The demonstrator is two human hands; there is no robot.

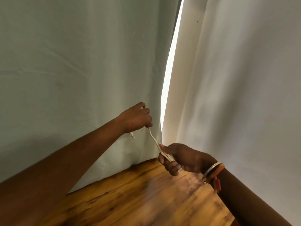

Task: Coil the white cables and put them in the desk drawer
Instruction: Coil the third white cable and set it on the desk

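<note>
Head view, reading from the left: the left hand (136,117) is raised in front of the pale curtain (65,62), its fingers curled and pinched closed on the upper end of a white cable (152,135); a short white end (132,135), probably a plug, hangs just below that wrist. From the pinch the cable runs down and to the right to the right hand (179,158), which is closed around several folded strands laid side by side, thumb pressing them against the fingers. That hand hovers above the wooden desk (146,201), a bangle (211,170) on its wrist, with the bright gap between the curtains just behind it. No drawer is in sight, so the coil seems part-wound and stowing is yet to come. The risks, as I judge them: the thumb's hold on the strands looks light, and a firm tug from the left could drag loops out and undo the bundle. The loose end by the left wrist could also catch on the curtain, or tangle into the next turn.
</note>
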